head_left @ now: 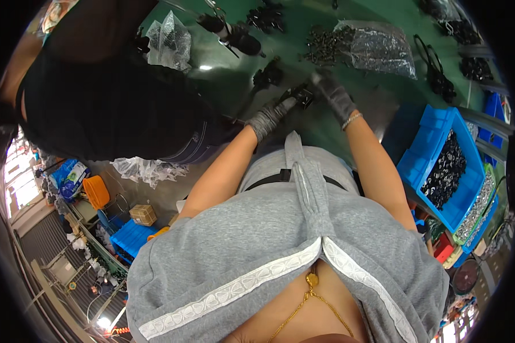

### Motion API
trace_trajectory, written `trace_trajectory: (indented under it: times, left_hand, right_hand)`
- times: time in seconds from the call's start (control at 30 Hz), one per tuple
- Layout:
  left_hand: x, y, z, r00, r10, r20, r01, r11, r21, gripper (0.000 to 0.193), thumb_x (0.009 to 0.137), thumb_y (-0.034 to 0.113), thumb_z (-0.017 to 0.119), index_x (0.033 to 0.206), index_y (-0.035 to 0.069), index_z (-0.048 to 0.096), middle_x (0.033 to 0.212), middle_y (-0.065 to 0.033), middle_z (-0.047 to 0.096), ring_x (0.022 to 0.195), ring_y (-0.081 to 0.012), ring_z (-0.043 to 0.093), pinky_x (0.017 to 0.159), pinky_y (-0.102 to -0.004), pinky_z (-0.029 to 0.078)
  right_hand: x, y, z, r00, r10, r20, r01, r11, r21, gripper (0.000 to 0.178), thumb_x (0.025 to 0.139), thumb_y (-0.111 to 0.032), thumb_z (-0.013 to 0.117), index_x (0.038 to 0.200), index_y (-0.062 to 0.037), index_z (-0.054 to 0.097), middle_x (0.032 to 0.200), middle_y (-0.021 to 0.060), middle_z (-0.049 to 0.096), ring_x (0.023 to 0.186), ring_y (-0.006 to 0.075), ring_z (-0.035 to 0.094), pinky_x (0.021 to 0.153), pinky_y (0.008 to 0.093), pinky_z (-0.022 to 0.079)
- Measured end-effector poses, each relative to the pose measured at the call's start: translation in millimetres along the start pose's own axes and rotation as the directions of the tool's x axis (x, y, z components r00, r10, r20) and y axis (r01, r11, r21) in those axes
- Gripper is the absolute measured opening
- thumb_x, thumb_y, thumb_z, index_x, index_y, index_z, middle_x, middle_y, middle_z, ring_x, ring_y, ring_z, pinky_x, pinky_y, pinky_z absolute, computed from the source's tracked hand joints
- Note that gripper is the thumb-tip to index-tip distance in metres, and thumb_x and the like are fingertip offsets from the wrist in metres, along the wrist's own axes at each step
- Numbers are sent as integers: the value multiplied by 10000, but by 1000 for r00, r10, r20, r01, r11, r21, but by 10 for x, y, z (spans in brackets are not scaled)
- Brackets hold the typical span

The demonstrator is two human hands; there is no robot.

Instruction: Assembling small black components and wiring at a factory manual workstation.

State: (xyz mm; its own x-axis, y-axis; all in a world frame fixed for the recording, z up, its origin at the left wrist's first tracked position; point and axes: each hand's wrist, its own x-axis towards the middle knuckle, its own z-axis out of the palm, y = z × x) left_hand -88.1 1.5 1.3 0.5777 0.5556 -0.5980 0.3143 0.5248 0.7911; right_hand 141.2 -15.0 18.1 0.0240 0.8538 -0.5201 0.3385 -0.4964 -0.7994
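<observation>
My left hand point(267, 118), in a grey glove, is closed around a small black part point(303, 97) over the green tabletop point(223, 86). The part's exact kind is too dark to make out. To the right of it, my right hand point(336, 98) points forward in a dark grey glove, a bracelet at its wrist. Its fingertips are blurred, so I cannot see how they are set or whether they hold anything. Beyond the right hand lies a heap of small dark parts point(321, 46). Another black piece point(269, 73) lies just past my left hand.
A black power screwdriver point(232, 35) hangs above the table. A clear plastic bag point(383, 48) lies behind the heap. At right stands a blue bin point(409, 166) of black parts, with another bin of metal pieces beside it. A person in black point(109, 108) is close on my left.
</observation>
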Motion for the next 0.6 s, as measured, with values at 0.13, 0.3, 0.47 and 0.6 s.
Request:
trace_trajectory:
  times: [0.13,0.3,0.47,0.6]
  left_hand:
    - [194,-307,-46,968,247,44,-251,960,127,686,850,567,659,1306,63,566,1091,-65,642,946,-145,563,842,-287,458]
    - [-34,369,115,994,87,-61,-50,890,452,659,865,505,657,1347,78,518,1169,-154,635,1087,-276,590,928,-378,459]
    - [-243,342,-214,823,402,-402,283,324,903,798,728,526,734,1357,106,476,1290,-214,562,1246,-390,494,1086,-474,342]
    - [-236,362,-350,784,238,-573,431,454,779,810,695,507,763,1325,85,478,1268,-210,560,1237,-380,505,1076,-464,356]
  right_hand:
    - [-372,-239,258,995,96,-9,-71,795,603,617,875,-196,728,1395,-41,433,1226,140,602,1135,231,585,856,334,545]
    - [-68,802,389,993,-50,-104,103,794,599,686,856,-230,745,1417,-50,393,1343,139,517,1175,225,562,838,311,562]
    - [-13,243,278,995,99,-30,-66,833,549,496,848,-138,740,1280,-59,508,1046,74,677,910,208,658,653,300,585]
    - [149,47,492,994,93,54,-107,871,479,446,825,-134,750,1227,-83,565,1016,80,692,846,212,665,686,307,564]
